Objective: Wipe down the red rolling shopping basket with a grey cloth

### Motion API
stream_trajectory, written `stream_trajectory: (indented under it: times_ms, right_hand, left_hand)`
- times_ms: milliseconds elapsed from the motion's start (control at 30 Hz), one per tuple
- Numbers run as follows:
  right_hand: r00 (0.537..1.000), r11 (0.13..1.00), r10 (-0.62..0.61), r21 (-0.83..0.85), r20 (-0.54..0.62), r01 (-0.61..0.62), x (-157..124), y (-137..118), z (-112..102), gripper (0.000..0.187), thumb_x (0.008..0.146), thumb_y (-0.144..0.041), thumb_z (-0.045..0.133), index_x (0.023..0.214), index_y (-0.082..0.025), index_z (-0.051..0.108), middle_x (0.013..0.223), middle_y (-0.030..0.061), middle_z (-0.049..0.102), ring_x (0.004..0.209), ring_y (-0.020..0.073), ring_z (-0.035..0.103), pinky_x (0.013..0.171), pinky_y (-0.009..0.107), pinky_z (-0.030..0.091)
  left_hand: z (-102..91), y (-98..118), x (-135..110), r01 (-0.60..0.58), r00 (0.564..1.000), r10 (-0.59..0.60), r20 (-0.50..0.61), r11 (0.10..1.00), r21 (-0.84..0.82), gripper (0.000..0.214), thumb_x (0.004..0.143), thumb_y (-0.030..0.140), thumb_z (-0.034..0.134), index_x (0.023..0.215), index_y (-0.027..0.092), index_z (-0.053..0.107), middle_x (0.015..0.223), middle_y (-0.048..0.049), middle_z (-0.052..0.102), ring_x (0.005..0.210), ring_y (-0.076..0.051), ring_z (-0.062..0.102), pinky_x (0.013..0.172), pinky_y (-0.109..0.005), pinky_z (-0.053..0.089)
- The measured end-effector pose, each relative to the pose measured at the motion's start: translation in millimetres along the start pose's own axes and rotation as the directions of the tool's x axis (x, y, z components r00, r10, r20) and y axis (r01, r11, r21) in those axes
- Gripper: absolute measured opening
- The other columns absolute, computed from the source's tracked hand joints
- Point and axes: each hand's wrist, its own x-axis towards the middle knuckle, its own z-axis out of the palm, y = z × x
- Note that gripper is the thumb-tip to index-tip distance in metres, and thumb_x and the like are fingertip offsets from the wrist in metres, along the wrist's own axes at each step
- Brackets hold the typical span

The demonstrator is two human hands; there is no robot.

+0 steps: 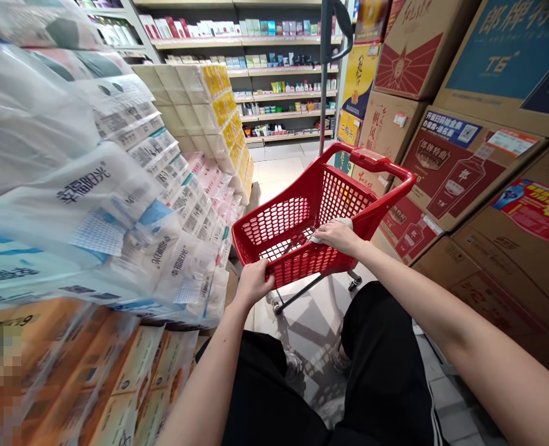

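Note:
A red plastic shopping cart [297, 266] stands sideways in front of my knees, its handle to the upper right. My left hand [255, 282] is closed around the near front corner of its rim. On the near long rim, farther right, rests my right hand [337, 236], its fingers bent over a white cloth or wipe [346, 222]. The cloth is pressed against the rim and partly hidden by the hand. Through the mesh the basket shows no goods inside.
Plastic-wrapped tissue packs [116, 204] are stacked high on the left, with a yellow-and-white stack [195, 111] behind. Cardboard liquor boxes [455, 167] form a wall on the right. Ahead are stocked shelves [255, 87]. A dark upright pole [323, 80] rises behind the cart.

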Motion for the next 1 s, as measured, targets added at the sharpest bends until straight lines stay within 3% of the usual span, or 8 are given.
stream_trajectory:
  times_ms: [133, 267, 333, 433, 533, 600, 700, 1000]
  right_hand:
    - [0.996, 1.000, -0.009, 0.020, -0.091, 0.011, -18, 19, 8, 0.029, 0.093, -0.021, 0.041, 0.114, -0.025, 0.061, 0.111, 0.0055, 0.062, 0.102, 0.0160, 0.054, 0.090, 0.030, 0.037]
    - [0.918, 0.964, 0.226, -0.058, -0.325, -0.258, -64, 53, 17, 0.038, 0.091, -0.016, 0.039, 0.122, -0.029, 0.057, 0.121, 0.0070, 0.053, 0.114, 0.0216, 0.043, 0.098, 0.038, 0.033]
    - [0.818, 0.912, 0.350, -0.031, -0.457, -0.408, -81, 63, 24, 0.039, 0.090, -0.016, 0.041, 0.121, -0.031, 0.058, 0.117, 0.0080, 0.052, 0.112, 0.0235, 0.043, 0.099, 0.042, 0.033]
    - [0.604, 0.838, 0.502, 0.174, -0.619, -0.517, -87, 60, 41, 0.036, 0.090, -0.018, 0.039, 0.120, -0.026, 0.058, 0.113, 0.0092, 0.049, 0.110, 0.0233, 0.044, 0.098, 0.042, 0.035]
    - [0.399, 0.745, 0.649, 0.436, -0.647, -0.504, -78, 38, 66, 0.035, 0.090, -0.021, 0.034, 0.120, -0.017, 0.053, 0.112, 0.0120, 0.051, 0.108, 0.0223, 0.047, 0.095, 0.041, 0.039]
    - [0.336, 0.682, 0.719, 0.523, -0.608, -0.512, -71, 18, 85, 0.035, 0.089, -0.021, 0.034, 0.117, -0.013, 0.053, 0.112, 0.0144, 0.053, 0.108, 0.0237, 0.047, 0.096, 0.043, 0.038]
    - [0.369, 0.644, 0.757, 0.520, -0.539, -0.562, -61, -12, 109, 0.033, 0.086, -0.021, 0.037, 0.110, -0.011, 0.058, 0.113, 0.0168, 0.054, 0.112, 0.0276, 0.045, 0.099, 0.048, 0.035]
    - [0.797, 0.877, 0.480, 0.228, -0.367, -0.424, -49, -54, 117, 0.032, 0.087, -0.010, 0.039, 0.107, -0.013, 0.063, 0.102, 0.0145, 0.063, 0.101, 0.0253, 0.056, 0.096, 0.040, 0.041]
  left_hand:
    - [-3.1, 2, -1, -0.004, 1.000, 0.005, 0.012, 1.000, -0.015, 0.004, 0.076, 0.024, 0.044, 0.075, 0.020, 0.044, 0.077, -0.0053, 0.061, 0.073, -0.019, 0.059, 0.062, -0.028, 0.035]
    - [-1.9, 3, -3, -0.017, 1.000, 0.017, -0.010, 0.999, -0.034, 0.005, 0.076, 0.024, 0.044, 0.073, 0.020, 0.042, 0.076, -0.0050, 0.061, 0.071, -0.018, 0.057, 0.062, -0.028, 0.035]
    - [-0.5, 3, -3, -0.023, 0.999, 0.022, -0.031, 0.999, -0.038, 0.005, 0.075, 0.023, 0.044, 0.072, 0.020, 0.042, 0.074, -0.0044, 0.059, 0.069, -0.018, 0.057, 0.060, -0.028, 0.034]
    - [0.5, 2, -3, -0.034, 0.998, 0.031, -0.055, 0.999, -0.042, 0.005, 0.074, 0.023, 0.044, 0.071, 0.021, 0.041, 0.071, -0.0033, 0.057, 0.067, -0.018, 0.056, 0.059, -0.028, 0.033]
    - [-0.2, 2, -3, -0.052, 0.997, 0.049, -0.055, 0.997, -0.057, 0.005, 0.074, 0.023, 0.044, 0.072, 0.021, 0.040, 0.071, -0.0031, 0.058, 0.067, -0.018, 0.055, 0.060, -0.028, 0.034]
    - [-1.2, 2, -4, -0.057, 0.997, 0.054, -0.048, 0.996, -0.066, 0.006, 0.074, 0.024, 0.044, 0.072, 0.021, 0.040, 0.072, -0.0032, 0.058, 0.067, -0.018, 0.055, 0.059, -0.028, 0.034]
    - [-1.9, 2, -3, -0.057, 0.998, 0.054, -0.042, 0.996, -0.073, 0.008, 0.074, 0.025, 0.044, 0.071, 0.021, 0.039, 0.072, -0.0028, 0.057, 0.065, -0.017, 0.054, 0.059, -0.027, 0.033]
    - [3.5, -6, -1, -0.048, 0.998, 0.046, -0.038, 0.997, -0.059, 0.006, 0.073, 0.025, 0.044, 0.072, 0.021, 0.040, 0.070, -0.0013, 0.055, 0.065, -0.017, 0.053, 0.059, -0.027, 0.033]
